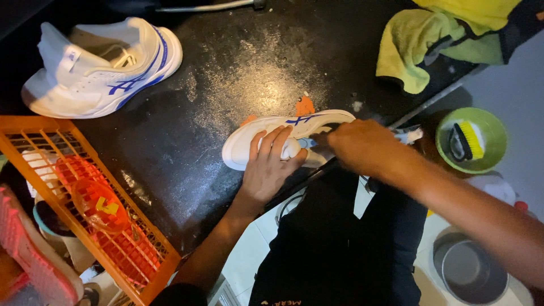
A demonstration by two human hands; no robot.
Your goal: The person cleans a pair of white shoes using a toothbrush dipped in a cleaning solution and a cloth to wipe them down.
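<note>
Head view, shoe in hand: a white shoe with blue stripes (283,133) lies on its side at the near edge of the black wet bench (226,73), sole edge turned away from the person.
Head view, left hand: the left hand (269,164) lies flat on the shoe's side with fingers spread over it, pressing and steadying it; the shoe sits directly under and beyond this hand.
Head view, right hand: the right hand (360,144) is clenched around a small brush (411,136), whose pale head sticks out past the knuckles; the hand touches the shoe's right end, just beside the left hand.
Head view, second shoe: a matching white and blue shoe (102,68) stands at the bench's far left, well apart from both hands.
Head view, crate: an orange plastic crate (85,187) stands left of the person.
Head view, bowl: a green bowl (473,139) with a yellow-bristled brush inside sits right of the right hand.
Head view, cloth: a yellow-green cloth (419,48) lies at the far right of the bench.
Head view, pot: a metal pot (470,266) stands low at the right.
</note>
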